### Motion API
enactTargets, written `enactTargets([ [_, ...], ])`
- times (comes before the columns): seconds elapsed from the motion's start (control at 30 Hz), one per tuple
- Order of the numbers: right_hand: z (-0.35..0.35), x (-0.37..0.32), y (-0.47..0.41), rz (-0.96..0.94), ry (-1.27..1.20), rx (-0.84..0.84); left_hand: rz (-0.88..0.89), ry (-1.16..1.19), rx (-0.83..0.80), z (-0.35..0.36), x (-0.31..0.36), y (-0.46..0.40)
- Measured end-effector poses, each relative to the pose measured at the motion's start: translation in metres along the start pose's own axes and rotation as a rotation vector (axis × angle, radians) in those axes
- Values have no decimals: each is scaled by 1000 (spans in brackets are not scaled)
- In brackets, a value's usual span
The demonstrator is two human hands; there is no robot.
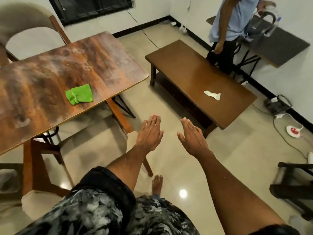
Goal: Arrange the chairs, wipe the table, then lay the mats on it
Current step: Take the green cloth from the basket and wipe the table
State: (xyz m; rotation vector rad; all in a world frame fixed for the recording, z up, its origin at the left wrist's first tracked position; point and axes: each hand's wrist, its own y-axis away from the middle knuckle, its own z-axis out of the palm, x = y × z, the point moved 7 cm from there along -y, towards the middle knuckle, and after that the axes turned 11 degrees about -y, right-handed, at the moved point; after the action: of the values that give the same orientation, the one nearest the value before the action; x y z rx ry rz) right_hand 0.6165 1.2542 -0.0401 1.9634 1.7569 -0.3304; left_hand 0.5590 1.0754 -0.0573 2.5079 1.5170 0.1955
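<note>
While both hands hang flat and empty over the floor, the green cloth (79, 94) lies on the table (50, 68), up and left. The left hand (149, 133) is nearer than the right hand (193, 136).

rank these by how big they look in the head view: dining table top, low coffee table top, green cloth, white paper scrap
1. dining table top, though it sits nearer the camera, which inflates it
2. low coffee table top
3. green cloth
4. white paper scrap, smallest, though it lies farther away than the cloth
</note>
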Motion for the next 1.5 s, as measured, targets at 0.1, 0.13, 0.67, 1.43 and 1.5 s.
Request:
enactTargets([
  [0.1, -22, 9, -32, -17, 30, 9, -22, 40, 12, -8, 0, -24],
  [0.13, -28, 9, -45, -31, 37, 4, -35, 46, 13, -14, -3, -31],
  [0.67, -61, 1, -280, -287, 161, -180, -364, 166, 35, -36, -82, -187],
  [1.43, 51, -253, -464, -955, 209, -557, -1148, 248, 33, -72, -295, -151],
  [1.5, 53, -277, -476, -982, 219, -547, -1179, 289, 57, -77, -316, -151],
])
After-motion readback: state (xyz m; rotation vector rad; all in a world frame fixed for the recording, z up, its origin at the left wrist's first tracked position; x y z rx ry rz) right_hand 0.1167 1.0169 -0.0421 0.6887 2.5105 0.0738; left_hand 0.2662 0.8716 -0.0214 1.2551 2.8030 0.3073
